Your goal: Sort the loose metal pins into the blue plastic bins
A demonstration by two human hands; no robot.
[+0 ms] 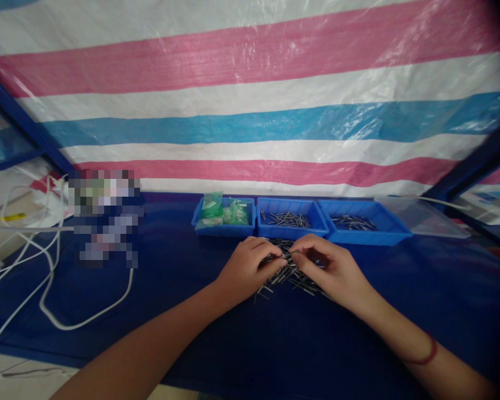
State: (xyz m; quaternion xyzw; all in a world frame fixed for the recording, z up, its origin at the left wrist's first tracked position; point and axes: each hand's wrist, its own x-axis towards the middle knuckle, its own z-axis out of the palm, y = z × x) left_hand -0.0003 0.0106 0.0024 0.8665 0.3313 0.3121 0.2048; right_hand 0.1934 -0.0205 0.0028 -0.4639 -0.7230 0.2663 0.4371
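A loose pile of thin metal pins [292,273] lies on the dark blue table in front of me, partly covered by my hands. My left hand [245,266] is at the pile's left side, thumb and forefinger pinched together around what looks like a thin pin. From the right, my right hand [337,272] also pinches with thumb and forefinger, and a small dark pin end shows at its fingertips. Both sets of fingertips nearly meet above the pile. The pins are too small to make out their exact kind.
Behind the pile stand three blue bins: the left bin [227,230] with green plastic packets [233,211], the middle bin [292,231] and right bin [366,238] with similar pins. A clear plastic sheet [425,216] lies at right. White cables [52,300] run along the left.
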